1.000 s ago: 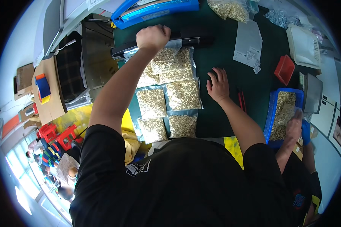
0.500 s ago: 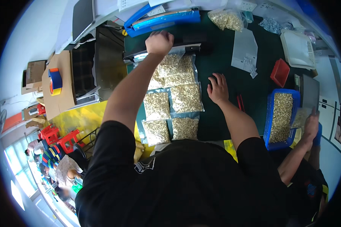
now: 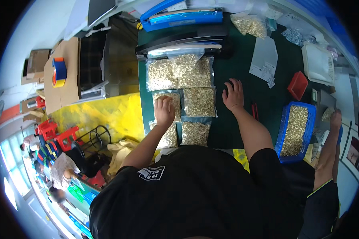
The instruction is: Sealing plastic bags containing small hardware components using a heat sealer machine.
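Observation:
Clear plastic bags of small gold-coloured pieces lie in two columns on the dark green table (image 3: 243, 131). My left hand (image 3: 164, 110) is over the middle bag (image 3: 172, 96) of the left column, fingers extended and holding nothing I can see; its palm side is hidden. My right hand (image 3: 233, 95) rests on the table right of the bags, fingers spread. Beyond the bags is a long black bar-shaped device (image 3: 183, 43), probably a bag sealer. The mouth of a far bag (image 3: 187, 71) reaches toward it.
A blue long device (image 3: 183, 20) stands at the back. To the right are a red-handled tool (image 3: 255, 111), a red tray (image 3: 297, 85), a white basket (image 3: 318, 63) and a blue basket (image 3: 294, 131) of gold pieces. A co-worker's hand (image 3: 336, 118) holds a small bag beside it.
My left hand has come back from the black device to the middle left bag. The device's top bar has risen. My right hand stays on the table. The co-worker's hand has moved away from the basket.

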Demonstrator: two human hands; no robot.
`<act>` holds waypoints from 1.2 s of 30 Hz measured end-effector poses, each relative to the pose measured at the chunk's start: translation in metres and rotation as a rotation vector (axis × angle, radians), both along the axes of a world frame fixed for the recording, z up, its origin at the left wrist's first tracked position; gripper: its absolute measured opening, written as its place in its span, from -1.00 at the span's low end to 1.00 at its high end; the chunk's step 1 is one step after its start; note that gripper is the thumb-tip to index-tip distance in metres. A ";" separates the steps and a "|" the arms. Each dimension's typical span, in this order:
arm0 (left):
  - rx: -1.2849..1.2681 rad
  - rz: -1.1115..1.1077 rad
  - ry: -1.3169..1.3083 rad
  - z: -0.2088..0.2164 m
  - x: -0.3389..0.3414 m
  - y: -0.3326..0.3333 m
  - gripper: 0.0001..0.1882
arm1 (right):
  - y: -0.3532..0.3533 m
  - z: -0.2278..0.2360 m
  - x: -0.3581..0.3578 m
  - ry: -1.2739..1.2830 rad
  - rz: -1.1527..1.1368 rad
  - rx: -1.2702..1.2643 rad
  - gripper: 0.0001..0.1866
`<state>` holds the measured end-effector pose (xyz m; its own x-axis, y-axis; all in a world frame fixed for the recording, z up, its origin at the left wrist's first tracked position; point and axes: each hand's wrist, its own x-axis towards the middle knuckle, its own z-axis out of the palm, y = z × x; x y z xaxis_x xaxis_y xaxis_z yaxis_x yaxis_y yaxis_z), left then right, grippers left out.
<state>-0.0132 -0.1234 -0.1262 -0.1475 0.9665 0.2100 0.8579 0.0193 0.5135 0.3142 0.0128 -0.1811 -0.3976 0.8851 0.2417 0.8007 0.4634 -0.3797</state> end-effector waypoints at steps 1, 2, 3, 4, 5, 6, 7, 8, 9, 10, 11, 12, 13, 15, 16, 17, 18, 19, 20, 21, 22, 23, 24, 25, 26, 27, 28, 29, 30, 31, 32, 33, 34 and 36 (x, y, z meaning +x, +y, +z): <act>-0.042 -0.020 -0.028 -0.003 -0.001 -0.012 -0.66 | 0.001 0.000 -0.001 -0.004 -0.008 0.008 -0.62; -0.046 -0.004 -0.032 -0.007 -0.001 -0.023 -0.66 | 0.000 0.001 -0.001 -0.006 0.008 0.003 -0.62; -0.066 -0.037 0.039 -0.008 0.000 -0.031 -0.60 | -0.002 0.001 0.000 -0.022 0.000 0.009 -0.61; -0.087 -0.070 0.108 -0.009 0.000 -0.037 -0.52 | -0.003 0.000 0.000 -0.037 -0.010 0.014 -0.61; -0.093 -0.057 0.103 -0.011 -0.001 -0.041 -0.52 | -0.004 -0.001 0.000 -0.042 0.004 0.009 -0.61; -0.174 -0.081 0.144 -0.013 -0.002 -0.041 -0.47 | -0.004 -0.001 -0.001 -0.047 0.003 0.003 -0.60; -0.255 -0.108 0.183 -0.014 -0.003 -0.039 -0.41 | -0.004 -0.001 -0.001 -0.052 0.000 -0.004 -0.59; -0.320 -0.111 0.218 -0.020 -0.006 -0.033 -0.37 | -0.002 -0.002 -0.002 -0.058 0.012 -0.006 -0.59; -0.322 -0.105 0.210 -0.020 -0.005 -0.030 -0.37 | 0.000 -0.002 -0.003 -0.052 0.008 -0.006 -0.59; -0.366 -0.107 0.262 -0.020 -0.003 -0.028 -0.36 | 0.001 -0.003 -0.004 -0.045 0.004 -0.006 -0.59; -0.409 -0.111 0.313 -0.019 -0.002 -0.026 -0.34 | 0.002 -0.003 -0.004 -0.052 0.011 -0.008 -0.59; -0.428 -0.108 0.313 -0.018 -0.001 -0.026 -0.33 | 0.000 -0.003 -0.004 -0.057 0.007 0.010 -0.59; -0.430 -0.105 0.306 -0.018 -0.002 -0.026 -0.33 | -0.001 -0.003 -0.004 -0.063 0.004 0.027 -0.59; -0.435 -0.117 0.346 -0.016 -0.002 -0.025 -0.34 | -0.001 -0.002 -0.004 -0.068 0.007 0.017 -0.59; -0.434 -0.115 0.340 -0.016 -0.002 -0.026 -0.34 | 0.000 -0.001 -0.005 -0.066 0.005 0.009 -0.59; -0.431 -0.114 0.335 -0.015 -0.002 -0.027 -0.34 | 0.000 0.000 -0.006 -0.071 0.008 0.010 -0.59; -0.427 -0.115 0.330 -0.014 -0.001 -0.028 -0.34 | -0.001 0.000 -0.005 -0.071 0.007 -0.001 -0.58; -0.424 -0.114 0.323 -0.014 -0.002 -0.028 -0.34 | -0.002 0.001 -0.005 -0.071 0.006 -0.013 -0.58; -0.426 -0.116 0.326 -0.013 -0.003 -0.028 -0.34 | -0.004 0.001 -0.005 -0.077 0.008 -0.010 -0.58; -0.425 -0.118 0.328 -0.014 -0.004 -0.025 -0.34 | -0.004 0.001 -0.006 -0.069 -0.003 0.011 -0.61; -0.418 -0.117 0.321 -0.015 -0.004 -0.024 -0.34 | -0.002 0.001 -0.006 -0.062 -0.014 0.031 -0.64; -0.410 -0.119 0.305 -0.015 -0.004 -0.024 -0.33 | 0.004 0.001 -0.005 -0.069 -0.013 0.038 -0.64; -0.405 -0.119 0.289 -0.015 -0.004 -0.025 -0.33 | 0.011 0.002 -0.006 -0.024 -0.014 0.002 -0.69; -0.402 -0.117 0.283 -0.015 -0.004 -0.026 -0.33 | 0.019 0.004 -0.007 0.020 -0.016 -0.035 -0.74; -0.406 -0.115 0.282 -0.016 -0.004 -0.026 -0.33 | 0.027 0.005 -0.009 0.014 -0.013 -0.032 -0.74; -0.411 -0.109 0.284 -0.016 -0.005 -0.027 -0.34 | 0.039 0.015 -0.019 0.113 -0.072 0.024 -0.79; -0.428 -0.113 0.288 -0.015 -0.005 -0.026 -0.34 | 0.049 0.027 -0.030 0.210 -0.137 0.079 -0.84; -0.422 -0.114 0.285 -0.015 -0.005 -0.026 -0.34 | 0.059 0.039 -0.041 0.206 -0.137 0.084 -0.84; -0.422 -0.110 0.288 -0.016 -0.005 -0.027 -0.34 | 0.069 0.051 -0.055 0.233 -0.142 0.131 -0.82; -0.421 -0.107 0.291 -0.017 -0.005 -0.026 -0.34 | 0.080 0.061 -0.067 0.260 -0.149 0.180 -0.81; -0.423 -0.107 0.296 -0.016 -0.004 -0.025 -0.34 | 0.090 0.068 -0.077 0.256 -0.149 0.182 -0.81; -0.423 -0.106 0.293 -0.016 -0.004 -0.025 -0.34 | 0.098 0.074 -0.087 0.257 -0.107 0.259 -0.79; -0.424 -0.107 0.297 -0.017 -0.004 -0.025 -0.34 | 0.106 0.075 -0.095 0.259 -0.066 0.336 -0.78; -0.424 -0.107 0.297 -0.017 -0.005 -0.024 -0.33 | 0.117 0.074 -0.108 0.201 -0.077 0.345 -0.76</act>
<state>-0.0178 -0.1474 -0.1431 -0.0369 0.9820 -0.1850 0.9738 0.0769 0.2139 0.2058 0.1294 -0.1075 -0.2481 0.7638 0.5959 0.7635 0.5328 -0.3650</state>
